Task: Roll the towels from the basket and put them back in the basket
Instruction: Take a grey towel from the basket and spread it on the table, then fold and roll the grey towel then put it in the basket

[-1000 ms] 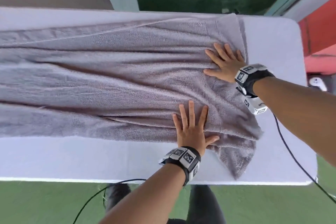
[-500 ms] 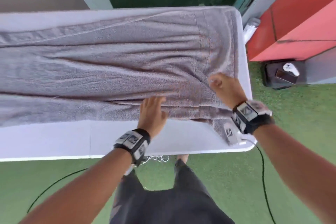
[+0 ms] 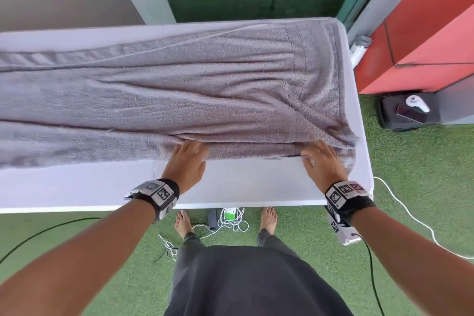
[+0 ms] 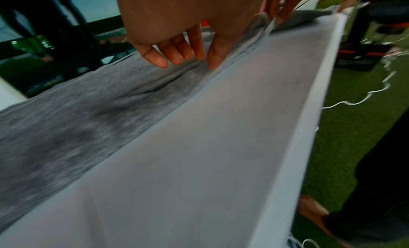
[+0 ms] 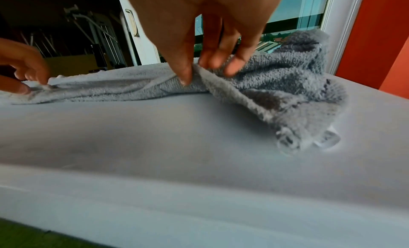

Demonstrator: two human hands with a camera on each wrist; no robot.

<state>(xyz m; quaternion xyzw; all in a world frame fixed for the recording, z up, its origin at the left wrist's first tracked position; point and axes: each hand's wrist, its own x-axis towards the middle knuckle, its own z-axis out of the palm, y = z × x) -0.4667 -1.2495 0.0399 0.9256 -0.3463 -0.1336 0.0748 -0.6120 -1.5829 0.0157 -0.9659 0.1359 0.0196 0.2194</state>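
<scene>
Head view: rumpled grey terry towel (image 3: 195,100)

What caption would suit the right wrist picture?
Right hand pinches the grey towel's near edge on the white table.

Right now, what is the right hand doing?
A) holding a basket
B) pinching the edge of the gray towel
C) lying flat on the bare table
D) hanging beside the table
B: in the right wrist view the right hand pinches the near edge of the gray towel between thumb and fingers.
</scene>
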